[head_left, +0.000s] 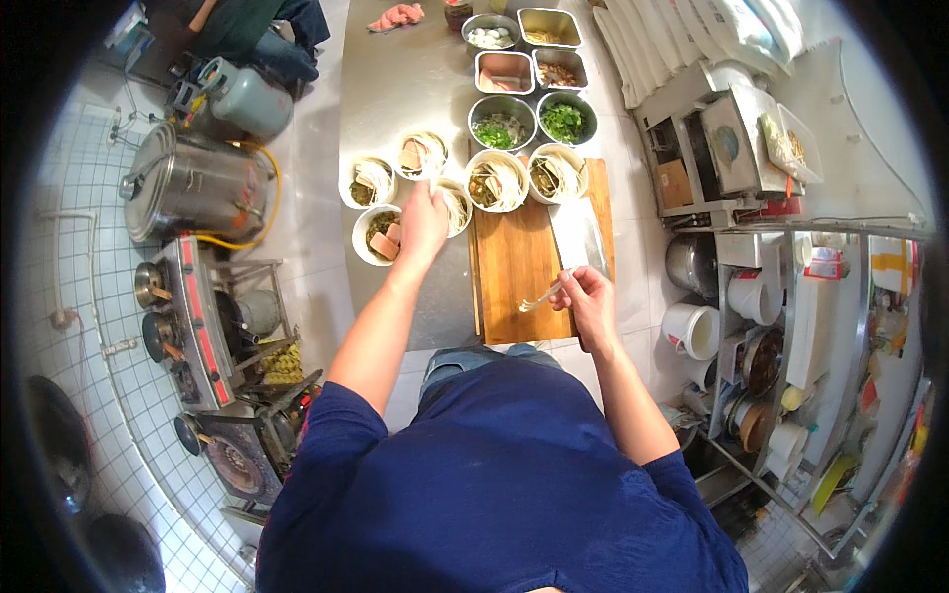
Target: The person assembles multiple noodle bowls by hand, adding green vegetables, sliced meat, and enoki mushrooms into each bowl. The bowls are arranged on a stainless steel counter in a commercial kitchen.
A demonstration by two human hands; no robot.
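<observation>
My left hand point(425, 225) reaches over the white bowls, its fingers drawn together at the rim of a bowl with noodles and a pink meat slice point(410, 158); its fingertips are partly hidden. Just in front of that hand's wrist stands a bowl with dark greens and pink slices point(384, 237). Partly behind the hand is a bowl of pale noodles point(457, 210). My right hand point(585, 296) pinches a few thin pale strands point(539, 299) above the wooden cutting board point(514, 262). Beside it, a wide-bladed cleaver point(578, 235) lies on the board.
More filled bowls, one at left point(368, 184) and two at the board's far edge point(497, 182), stand on the steel table point(395, 79). Metal containers of chopped greens point(563, 121), meat point(504, 73) and eggs point(489, 37) sit beyond. A stove point(203, 316) is left, shelving point(791, 237) right.
</observation>
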